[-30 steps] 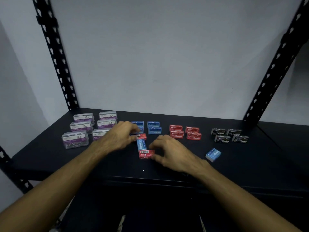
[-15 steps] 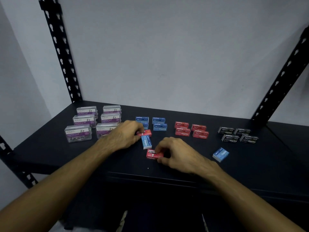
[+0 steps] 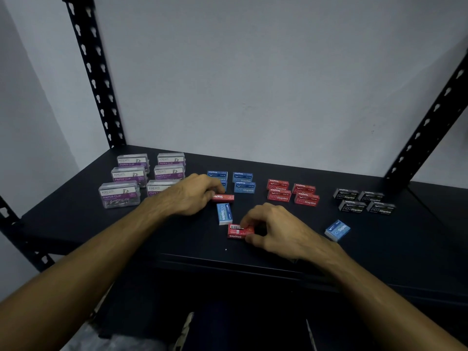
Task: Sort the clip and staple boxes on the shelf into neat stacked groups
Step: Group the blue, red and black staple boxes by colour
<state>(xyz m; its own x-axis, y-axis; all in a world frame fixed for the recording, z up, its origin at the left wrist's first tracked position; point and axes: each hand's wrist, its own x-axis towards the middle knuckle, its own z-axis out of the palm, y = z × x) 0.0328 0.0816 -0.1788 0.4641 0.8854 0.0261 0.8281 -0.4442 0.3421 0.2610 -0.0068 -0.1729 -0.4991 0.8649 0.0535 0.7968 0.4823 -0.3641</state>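
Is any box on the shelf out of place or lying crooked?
Yes. Four staple boxes sit loose in front of the neat groups: two red at the hands, one blue turned lengthwise, one blue alone, askew.

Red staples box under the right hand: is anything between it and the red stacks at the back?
Nothing visible. The shelf is bare between the red staples box in the right hand and the red stacks.

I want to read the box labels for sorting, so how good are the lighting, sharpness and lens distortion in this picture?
Head view: dim, bluish light; the black metal shelf swallows shadow detail; large print reads on the clear plastic paper clip boxes and red cardboard staple boxes, fine print blurs; the wide lens bows the slotted black uprights.
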